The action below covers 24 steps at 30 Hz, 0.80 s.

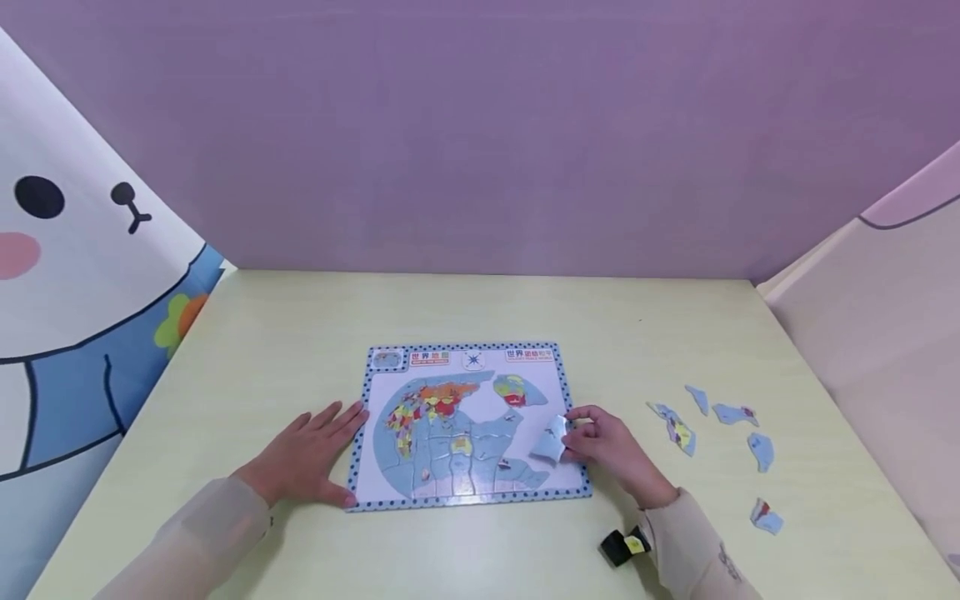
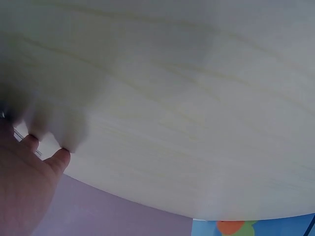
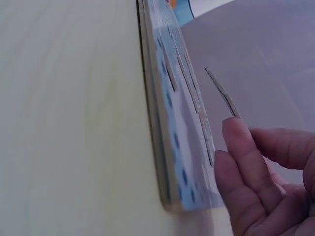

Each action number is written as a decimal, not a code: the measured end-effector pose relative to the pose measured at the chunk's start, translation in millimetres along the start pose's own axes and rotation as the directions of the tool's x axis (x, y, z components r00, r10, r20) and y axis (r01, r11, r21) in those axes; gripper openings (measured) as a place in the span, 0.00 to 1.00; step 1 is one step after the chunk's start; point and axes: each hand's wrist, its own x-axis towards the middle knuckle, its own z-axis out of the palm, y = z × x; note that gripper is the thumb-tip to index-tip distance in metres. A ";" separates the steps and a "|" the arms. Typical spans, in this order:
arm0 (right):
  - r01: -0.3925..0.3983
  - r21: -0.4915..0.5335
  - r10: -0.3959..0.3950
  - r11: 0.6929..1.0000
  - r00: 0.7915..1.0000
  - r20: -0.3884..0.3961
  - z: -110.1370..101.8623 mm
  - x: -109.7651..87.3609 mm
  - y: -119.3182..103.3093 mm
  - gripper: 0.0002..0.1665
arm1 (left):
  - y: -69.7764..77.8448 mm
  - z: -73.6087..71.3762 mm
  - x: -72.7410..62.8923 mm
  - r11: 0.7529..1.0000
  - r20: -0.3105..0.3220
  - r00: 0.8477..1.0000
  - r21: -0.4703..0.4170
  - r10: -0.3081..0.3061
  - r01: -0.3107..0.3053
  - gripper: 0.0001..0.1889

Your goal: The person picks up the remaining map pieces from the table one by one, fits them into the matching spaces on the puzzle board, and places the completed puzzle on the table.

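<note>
A world map jigsaw puzzle [image 1: 435, 433] lies in its dotted-border board [image 1: 465, 505] on the table, with white gaps at the upper middle and right of the map. My right hand [image 1: 609, 446] pinches a light blue puzzle piece [image 1: 550, 440] between thumb and fingers over the right side of the board. In the right wrist view that piece [image 3: 224, 93] appears edge-on, raised above the board's surface. My left hand [image 1: 311, 454] is spread at the board's left edge, fingertips and thumb right at the border. The left wrist view shows only part of this hand [image 2: 29, 182].
Several loose puzzle pieces [image 1: 761, 451] lie on the table [image 1: 300, 308] to the right of the board. A black wrist device [image 1: 625, 547] is beside the right sleeve. Behind the table rises a purple backdrop [image 1: 480, 142], and a cartoon-print cloth [image 1: 75, 317] hangs at the left.
</note>
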 end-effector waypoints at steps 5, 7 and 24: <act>-0.025 0.073 0.030 0.997 0.998 -0.058 5.8 4.6 -1.3 0.20 | 0.2 -0.3 1.9 1.000 0.011 1.000 0.002 -0.005 0.005 0.60; -0.046 0.082 0.051 0.996 0.996 -0.069 7.4 5.8 -1.1 0.19 | 0.4 -0.1 2.1 1.000 0.013 1.000 0.002 -0.007 0.007 0.60; -0.096 -0.051 0.093 0.994 0.994 -0.048 25.5 11.6 -11.0 0.19 | 1.4 -0.2 0.1 1.000 0.009 1.000 0.003 -0.010 0.010 0.59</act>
